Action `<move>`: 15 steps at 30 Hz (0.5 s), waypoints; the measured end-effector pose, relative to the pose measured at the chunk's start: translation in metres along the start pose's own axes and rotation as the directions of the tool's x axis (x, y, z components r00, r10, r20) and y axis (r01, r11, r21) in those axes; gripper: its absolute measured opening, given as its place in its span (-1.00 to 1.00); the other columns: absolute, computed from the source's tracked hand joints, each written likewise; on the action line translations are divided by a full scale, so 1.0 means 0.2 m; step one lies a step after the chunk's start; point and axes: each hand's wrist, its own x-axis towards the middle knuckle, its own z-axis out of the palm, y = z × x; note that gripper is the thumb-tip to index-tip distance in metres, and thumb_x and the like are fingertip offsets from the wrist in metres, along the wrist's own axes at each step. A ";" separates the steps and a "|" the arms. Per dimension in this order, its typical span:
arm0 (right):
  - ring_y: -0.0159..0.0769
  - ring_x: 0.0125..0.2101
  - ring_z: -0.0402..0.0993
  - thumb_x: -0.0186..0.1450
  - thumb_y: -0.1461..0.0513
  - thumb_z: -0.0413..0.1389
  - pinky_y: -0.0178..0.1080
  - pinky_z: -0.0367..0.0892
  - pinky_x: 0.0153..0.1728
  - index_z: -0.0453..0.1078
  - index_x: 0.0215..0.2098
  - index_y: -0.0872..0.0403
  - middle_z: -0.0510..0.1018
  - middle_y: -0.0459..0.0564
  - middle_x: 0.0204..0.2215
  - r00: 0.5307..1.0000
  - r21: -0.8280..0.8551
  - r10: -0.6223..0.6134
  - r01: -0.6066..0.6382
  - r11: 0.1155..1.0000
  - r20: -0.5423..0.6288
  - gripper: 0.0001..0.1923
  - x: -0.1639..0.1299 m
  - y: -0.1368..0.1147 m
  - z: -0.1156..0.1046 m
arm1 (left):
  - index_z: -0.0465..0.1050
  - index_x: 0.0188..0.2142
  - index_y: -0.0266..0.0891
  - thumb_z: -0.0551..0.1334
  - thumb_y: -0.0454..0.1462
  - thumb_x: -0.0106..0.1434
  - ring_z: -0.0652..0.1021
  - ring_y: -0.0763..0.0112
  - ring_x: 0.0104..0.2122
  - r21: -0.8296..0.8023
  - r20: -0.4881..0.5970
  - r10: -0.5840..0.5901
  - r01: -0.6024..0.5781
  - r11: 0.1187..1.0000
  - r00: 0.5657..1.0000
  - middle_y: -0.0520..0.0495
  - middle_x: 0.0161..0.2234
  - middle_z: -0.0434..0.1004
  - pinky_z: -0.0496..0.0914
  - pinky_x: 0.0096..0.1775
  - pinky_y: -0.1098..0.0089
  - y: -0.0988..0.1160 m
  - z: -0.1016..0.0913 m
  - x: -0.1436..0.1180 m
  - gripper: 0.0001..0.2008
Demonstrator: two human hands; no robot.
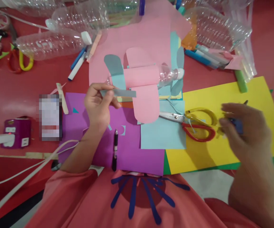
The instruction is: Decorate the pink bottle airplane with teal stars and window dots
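My left hand (97, 107) pinches a narrow grey-blue paper strip (126, 93) between thumb and fingers; the strip's free end overlaps a pink paper flap. Just beyond is a clear plastic bottle (166, 75) on its side, wrapped in pink paper (140, 76), with pink wing-like flaps and grey-blue paper pieces at both ends. Over the yellow sheet (258, 91), my right hand (248, 133) is smeared by motion. A small dark blue object (237, 125) shows between its thumb and fingers; whether it is gripped is unclear. Scissors (198, 125) with yellow and red handles lie left of that hand.
Nearest me, a pen (115, 148) rests on purple paper (137, 158). Light blue paper (163, 136) lies under the scissors. A phone (50, 117) and purple adapter (17, 133) sit left. Clear bottles (51, 44), markers (77, 65) and a second pair of scissors (20, 60) lie farther back.
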 end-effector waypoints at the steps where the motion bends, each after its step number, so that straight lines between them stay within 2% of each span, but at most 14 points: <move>1: -0.03 -0.33 0.60 0.29 -0.03 0.09 0.02 0.49 -0.40 0.38 0.13 -0.22 0.59 0.20 -0.15 0.997 -0.055 0.043 -0.047 0.997 -0.058 -0.56 -0.03 0.11 -0.03 | 0.46 -0.35 -0.13 0.42 -0.03 0.14 0.41 0.68 -0.72 0.014 -0.028 -0.010 0.010 1.000 1.000 0.16 -0.47 0.55 0.27 -0.73 0.57 0.00 -0.01 0.01 -0.71; 3: 0.17 -0.25 0.60 0.20 -0.18 0.07 0.14 0.45 -0.39 0.32 0.21 -0.17 0.59 0.31 -0.16 0.997 -0.214 0.038 -0.052 0.975 -0.068 -0.34 -0.09 0.33 -0.08 | 0.44 -0.32 -0.09 0.44 -0.05 0.14 0.45 0.66 -0.70 0.034 -0.075 -0.025 0.027 0.999 0.997 0.20 -0.51 0.51 0.29 -0.71 0.58 0.00 -0.03 0.03 -0.73; 4: 0.25 -0.20 0.59 0.17 -0.21 0.07 0.19 0.43 -0.35 0.30 0.22 -0.15 0.59 0.34 -0.16 0.998 -0.285 0.049 -0.056 0.957 -0.033 -0.28 -0.12 0.43 -0.10 | 0.44 -0.30 -0.06 0.45 -0.08 0.14 0.47 0.66 -0.68 0.025 -0.100 -0.020 0.023 0.999 0.995 0.23 -0.52 0.50 0.31 -0.70 0.58 0.00 -0.05 0.04 -0.74; 6: 0.27 -0.17 0.58 0.15 -0.18 0.08 0.18 0.42 -0.36 0.30 0.21 -0.18 0.58 0.34 -0.13 0.990 -0.298 0.111 -0.080 0.951 0.091 -0.31 -0.18 0.56 -0.12 | 0.43 -0.23 0.00 0.44 -0.17 0.18 0.54 0.67 -0.61 0.006 -0.151 0.013 -0.012 1.000 0.988 0.27 -0.44 0.50 0.37 -0.63 0.59 0.00 -0.09 0.06 -0.77; 7: 0.27 -0.22 0.59 0.12 -0.17 0.10 0.17 0.41 -0.40 0.32 0.17 -0.19 0.59 0.33 -0.16 0.984 -0.287 0.130 -0.090 0.954 0.122 -0.32 -0.20 0.60 -0.12 | 0.43 -0.20 0.01 0.41 -0.21 0.21 0.60 0.66 -0.52 0.015 -0.183 0.034 -0.032 0.999 0.983 0.27 -0.37 0.51 0.42 -0.56 0.59 0.00 -0.11 0.07 -0.79; 8: 0.27 -0.27 0.59 0.09 -0.16 0.13 0.17 0.39 -0.43 0.33 0.15 -0.20 0.59 0.31 -0.20 0.977 -0.290 0.157 -0.110 0.951 0.143 -0.32 -0.21 0.62 -0.11 | 0.43 -0.21 0.00 0.36 -0.22 0.28 0.64 0.63 -0.38 0.032 -0.228 0.065 -0.059 0.998 0.971 0.27 -0.32 0.52 0.47 -0.46 0.58 -0.01 -0.14 0.08 -0.86; 10: 0.25 -0.33 0.58 0.02 -0.12 0.19 0.15 0.36 -0.47 0.36 0.08 -0.23 0.60 0.28 -0.24 0.970 -0.290 0.202 -0.157 0.944 0.133 -0.35 -0.22 0.63 -0.10 | 0.45 -0.25 0.00 0.29 -0.26 0.34 0.65 0.57 -0.15 0.050 -0.228 0.093 -0.083 0.995 0.969 0.30 -0.28 0.55 0.52 -0.26 0.52 -0.03 -0.19 0.10 -0.93; 13: 0.26 -0.23 0.56 -0.08 -0.10 0.22 0.14 0.38 -0.40 0.39 0.05 -0.17 0.59 0.28 -0.21 0.954 -0.320 0.297 -0.267 0.909 0.047 -0.30 -0.21 0.56 -0.08 | 0.46 -0.14 0.13 0.13 -0.28 0.43 0.52 0.49 0.11 0.104 -0.135 0.194 -0.181 0.978 0.972 0.38 -0.11 0.55 0.48 0.05 0.35 -0.06 -0.25 0.11 -0.80; 15: 0.30 -0.17 0.52 -0.11 -0.11 0.16 0.18 0.41 -0.29 0.37 0.10 -0.03 0.57 0.29 -0.22 0.928 -0.372 0.373 -0.345 0.862 0.006 -0.19 -0.20 0.50 -0.08 | 0.42 -0.05 0.23 0.07 -0.26 0.46 0.44 0.43 0.20 0.137 -0.068 0.215 -0.204 0.969 0.974 0.44 0.01 0.51 0.41 0.18 0.24 -0.09 -0.28 0.11 -0.73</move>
